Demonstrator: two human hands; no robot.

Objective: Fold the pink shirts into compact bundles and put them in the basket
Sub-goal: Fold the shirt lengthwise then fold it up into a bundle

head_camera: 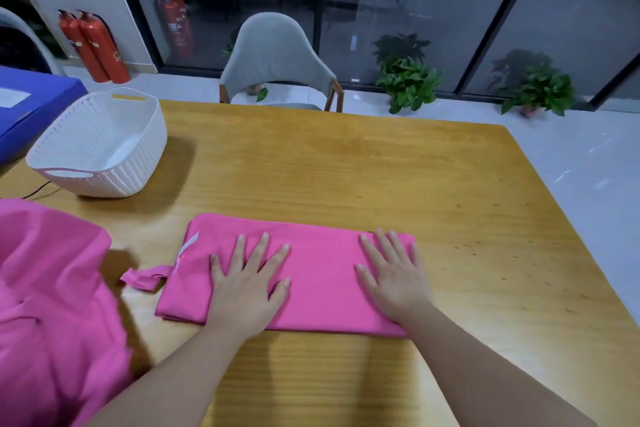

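While flat hands, left [246,282], right [394,274], press, grip released, folded shirt [318,274] long axis left-right

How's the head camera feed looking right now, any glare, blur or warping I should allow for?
Head view: light falls from above, so the basket throws a shadow to its right on the table; a soft sheen lies on the wood, no harsh glare. Wide-angle bending curves the table's far edge. The folded shirt and both hands, left and right, look fairly sharp; the glass behind carries reflections.
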